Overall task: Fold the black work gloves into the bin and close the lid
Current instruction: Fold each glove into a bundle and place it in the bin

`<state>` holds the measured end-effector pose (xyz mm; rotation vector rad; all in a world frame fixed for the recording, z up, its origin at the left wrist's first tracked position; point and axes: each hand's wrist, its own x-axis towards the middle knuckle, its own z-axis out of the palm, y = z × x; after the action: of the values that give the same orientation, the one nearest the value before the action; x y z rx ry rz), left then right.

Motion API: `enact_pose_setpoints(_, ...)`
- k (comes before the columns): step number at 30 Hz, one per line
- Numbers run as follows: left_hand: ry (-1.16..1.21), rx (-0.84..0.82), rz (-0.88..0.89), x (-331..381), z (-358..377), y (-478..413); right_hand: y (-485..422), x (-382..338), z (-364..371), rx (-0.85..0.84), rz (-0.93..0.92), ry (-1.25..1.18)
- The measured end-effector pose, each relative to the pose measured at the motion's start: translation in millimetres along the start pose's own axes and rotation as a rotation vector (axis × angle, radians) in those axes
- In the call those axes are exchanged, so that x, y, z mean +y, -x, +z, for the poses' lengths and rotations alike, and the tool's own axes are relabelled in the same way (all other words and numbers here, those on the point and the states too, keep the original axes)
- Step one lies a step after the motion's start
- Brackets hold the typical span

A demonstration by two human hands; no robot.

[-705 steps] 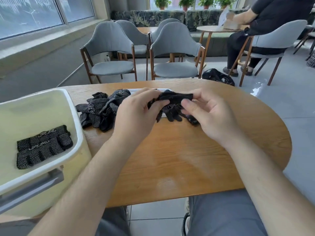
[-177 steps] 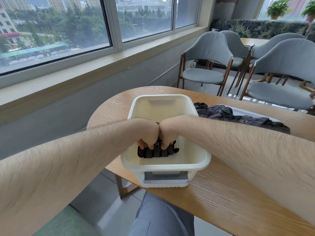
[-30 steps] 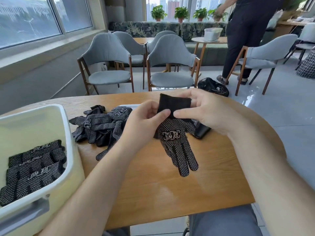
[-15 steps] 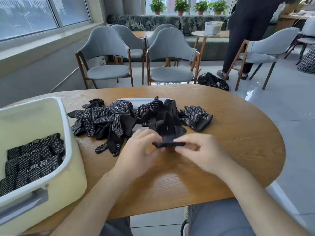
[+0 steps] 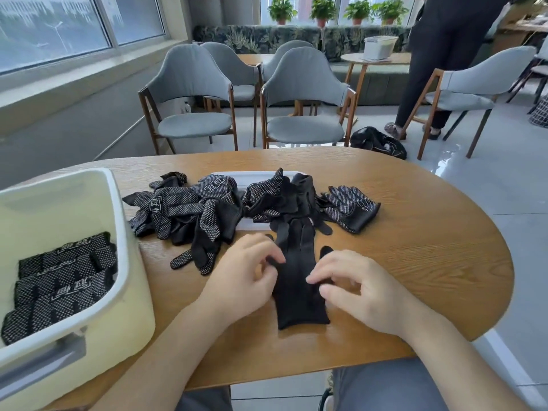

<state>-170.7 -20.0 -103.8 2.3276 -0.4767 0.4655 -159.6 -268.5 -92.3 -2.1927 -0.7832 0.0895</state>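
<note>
A plain black glove [image 5: 296,280] lies flat on the wooden table [image 5: 415,262], cuff toward me and fingers pointing away. My left hand [image 5: 243,280] pinches its left edge near the thumb. The curled fingertips of my right hand [image 5: 355,289] rest on its right edge. Beyond them sits a loose pile of black dotted gloves [image 5: 189,209], partly covering the white lid [image 5: 246,175]. One dotted glove [image 5: 353,209] lies apart at the right. The cream bin [image 5: 118,315] stands open at the left, with several folded gloves [image 5: 62,280] stacked inside.
Grey chairs [image 5: 302,93] stand just past the table's far edge. A person in black [image 5: 439,54] stands at the back right by a small round table. A black bag [image 5: 376,142] lies on the floor. Bare tabletop stretches to my right.
One second ago I held the glove up by its cuff, dotted side toward me. Since then I brought it down and spread it flat, plain side up, and my hands moved to its edges.
</note>
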Motion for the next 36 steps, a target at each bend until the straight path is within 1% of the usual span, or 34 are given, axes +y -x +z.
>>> enact_pose_setpoints(2, -0.073, 0.197, -0.091, -6.0, 3.7, -28.9, -23.6, -1.6, 0.4, 0.106, 0.041, 0.017)
enact_pose_setpoints(4, -0.184, 0.297, -0.181, -12.8, 4.1, -62.2, -50.3, -1.9, 3.7, 0.189, 0.082, 0.043)
enact_pose_setpoints(6, -0.321, 0.279, -0.275, -19.5, 2.1, -92.3, -73.7, -4.4, 7.2, 0.218, 0.105, 0.071)
enact_pose_setpoints(8, -0.444, 0.196, -0.381, -25.2, 0.5, -115.9, -89.2, -5.7, 10.3, 0.222, 0.117, 0.099)
enact_pose_setpoints(10, -0.505, 0.143, -0.44, -30.9, -0.7, -130.9, -95.6, -5.8, 14.0, 0.23, 0.142, 0.105)
enact_pose_setpoints(11, -0.491, 0.161, -0.45, -34.1, -2.0, -137.0, -96.8, -4.7, 15.6, 0.242, 0.154, 0.108)
enact_pose_setpoints(13, -0.394, 0.273, -0.46, -39.7, -6.1, -147.5, -97.7, 0.1, 17.3, 0.266, 0.182, 0.106)
enact_pose_setpoints(15, -0.218, 0.354, -0.465, -40.9, -12.7, -155.3, -97.9, 4.8, 17.1, 0.295, 0.212, 0.078)
enact_pose_setpoints(19, 0.279, 0.409, -0.484, -23.5, -21.3, -163.1, -104.3, 5.8, 10.2, 0.423, 0.228, -0.06)
enact_pose_setpoints(22, 0.473, 0.421, -0.468, -12.8, -22.3, -158.6, -111.1, -4.1, 1.0, 0.5, 0.223, -0.173)
enact_pose_setpoints(26, 0.634, 0.356, -0.45, 1.1, -24.1, -149.4, -118.7, -17.8, -8.4, 0.525, 0.202, -0.187)
enact_pose_setpoints(29, 0.737, 0.234, -0.403, 13.5, -25.1, -138.2, -124.8, -25.6, -13.8, 0.522, 0.191, -0.288)
enact_pose_setpoints(31, 0.766, 0.171, -0.37, 16.5, -25.7, -129.8, -124.8, -28.5, -18.4, 0.517, 0.177, -0.34)
enact_pose_setpoints(35, 0.811, 0.055, -0.364, 17.3, -30.0, -114.0, -116.6, -34.9, -28.9, 0.386, 0.202, -0.638)
enact_pose_setpoints(36, 0.822, 0.028, -0.377, 17.4, -31.0, -110.9, -115.4, -36.6, -31.1, 0.378, 0.222, -0.671)
